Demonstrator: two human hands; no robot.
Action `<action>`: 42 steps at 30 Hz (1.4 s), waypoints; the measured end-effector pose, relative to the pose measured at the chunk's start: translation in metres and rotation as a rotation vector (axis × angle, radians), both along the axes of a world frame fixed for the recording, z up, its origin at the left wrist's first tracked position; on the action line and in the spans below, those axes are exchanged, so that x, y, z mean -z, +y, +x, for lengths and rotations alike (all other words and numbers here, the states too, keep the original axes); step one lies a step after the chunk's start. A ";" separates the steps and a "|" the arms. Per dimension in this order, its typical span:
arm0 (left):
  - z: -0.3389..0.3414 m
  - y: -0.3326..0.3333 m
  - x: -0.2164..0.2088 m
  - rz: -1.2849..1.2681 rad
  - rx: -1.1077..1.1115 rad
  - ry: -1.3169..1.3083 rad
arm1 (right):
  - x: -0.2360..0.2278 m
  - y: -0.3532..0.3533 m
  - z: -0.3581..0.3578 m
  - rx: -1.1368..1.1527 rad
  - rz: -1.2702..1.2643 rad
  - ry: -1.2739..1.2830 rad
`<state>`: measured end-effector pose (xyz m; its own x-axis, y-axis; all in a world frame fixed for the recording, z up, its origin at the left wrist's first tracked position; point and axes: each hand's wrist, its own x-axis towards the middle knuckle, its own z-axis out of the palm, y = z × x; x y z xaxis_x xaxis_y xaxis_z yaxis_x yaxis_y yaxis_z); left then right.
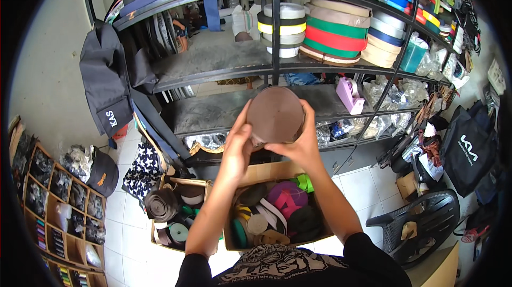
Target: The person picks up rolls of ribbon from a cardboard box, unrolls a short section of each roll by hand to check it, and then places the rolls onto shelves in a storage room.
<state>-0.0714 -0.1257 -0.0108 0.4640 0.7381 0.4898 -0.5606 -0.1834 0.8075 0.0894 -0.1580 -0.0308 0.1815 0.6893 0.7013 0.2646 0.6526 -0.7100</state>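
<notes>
Between my two hands I hold a brown webbing roll (275, 115), its flat coiled face turned up toward me. My left hand (238, 140) wraps the roll's left side, with the thumb at its near edge. My right hand (300, 140) clasps the right side, thumb bent under the near rim. Some of the fingers are hidden behind the roll. It is held up in front of a black shelf board (213, 107). Below my forearms stands a cardboard box (277, 172) of webbing rolls and strips in several colours.
A smaller box (200, 245) of rolls stands to the left. Stacked webbing rolls (337, 34) fill the upper shelves. A lilac tape dispenser (350, 95) sits on the middle shelf. At right is a black plastic chair (421, 223); at left, a compartmented wooden rack (61, 207).
</notes>
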 end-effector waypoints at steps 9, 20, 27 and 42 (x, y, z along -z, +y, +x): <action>0.056 0.100 -0.088 0.491 -0.296 0.313 | -0.083 0.064 0.073 0.207 0.101 0.017; 0.110 0.254 -0.159 0.891 -0.925 0.502 | -0.179 0.187 0.119 0.703 0.121 0.111; 0.128 0.274 -0.170 1.115 -0.877 0.736 | -0.188 0.248 0.144 0.641 -0.116 -0.084; 0.133 0.271 -0.164 0.947 -0.867 0.826 | -0.189 0.272 0.154 0.460 -0.145 -0.277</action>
